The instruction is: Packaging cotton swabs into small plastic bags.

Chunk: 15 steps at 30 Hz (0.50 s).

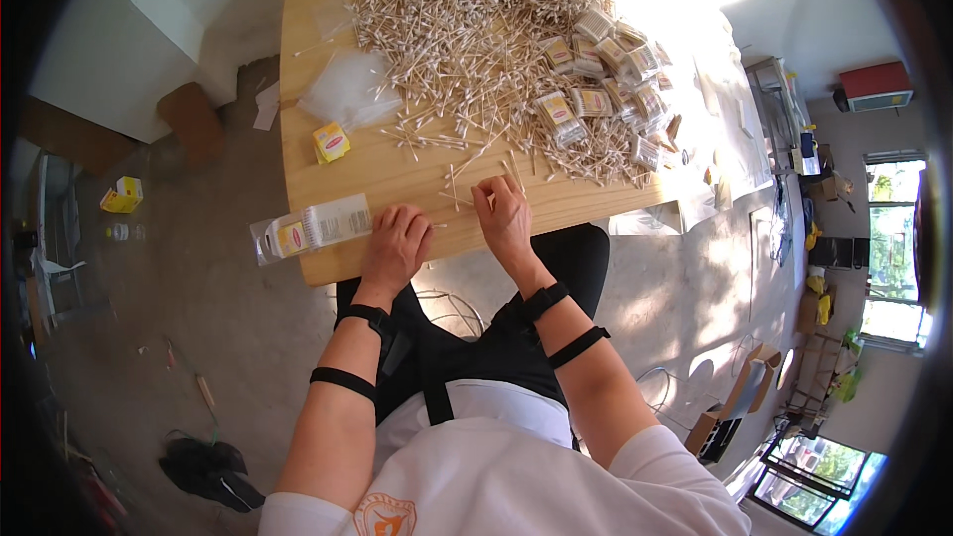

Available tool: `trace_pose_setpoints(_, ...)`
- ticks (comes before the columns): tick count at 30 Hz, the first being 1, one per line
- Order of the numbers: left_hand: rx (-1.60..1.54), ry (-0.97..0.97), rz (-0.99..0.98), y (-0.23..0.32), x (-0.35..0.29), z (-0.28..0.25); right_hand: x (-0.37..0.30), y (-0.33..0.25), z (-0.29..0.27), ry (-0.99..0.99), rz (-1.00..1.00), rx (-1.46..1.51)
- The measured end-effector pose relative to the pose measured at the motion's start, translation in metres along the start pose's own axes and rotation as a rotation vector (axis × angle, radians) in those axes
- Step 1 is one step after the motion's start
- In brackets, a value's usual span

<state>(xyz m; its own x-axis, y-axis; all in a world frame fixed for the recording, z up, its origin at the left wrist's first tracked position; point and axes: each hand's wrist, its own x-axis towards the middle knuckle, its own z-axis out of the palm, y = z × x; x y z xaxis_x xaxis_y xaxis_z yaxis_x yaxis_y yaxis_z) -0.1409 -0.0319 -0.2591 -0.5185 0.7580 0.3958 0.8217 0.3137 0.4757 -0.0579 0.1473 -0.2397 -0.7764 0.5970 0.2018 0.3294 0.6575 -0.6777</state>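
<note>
A big heap of loose cotton swabs (pixel 467 30) covers the far part of the wooden table (pixel 318 189). My right hand (pixel 504 218) is closed in a pinch over the near edge, with thin swabs (pixel 514 174) standing out from its fingertips. Fingers curled, my left hand (pixel 399 243) rests at the table edge; one white swab tip shows beside it, but what lies under the fingers is hidden. Touching that hand is a long clear plastic packet (pixel 338 221), with a yellow label and swabs inside, that juts past the table's left edge.
Filled swab packs (pixel 593 102) are piled at the right of the heap. A stack of yellow cards (pixel 332 142) and clear plastic bags (pixel 352 89) lie at the left. A yellow box (pixel 122 195) is on the floor; an open carton (pixel 740 392) stands at right.
</note>
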Motion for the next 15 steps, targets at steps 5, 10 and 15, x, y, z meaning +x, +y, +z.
trace_pose_setpoints(5, 0.011, -0.026, 0.002, 0.0, 0.001, 0.0, -0.003, -0.005, -0.001, -0.202, -0.066, -0.188)
trace_pose_setpoints(10, 0.063, -0.006, 0.0, -0.001, -0.002, 0.0, 0.0, -0.016, -0.003, -0.104, 0.101, 0.08)
trace_pose_setpoints(15, 0.066, -0.02, 0.009, 0.0, -0.001, 0.002, 0.015, -0.019, 0.016, -0.051, 0.06, 0.12)
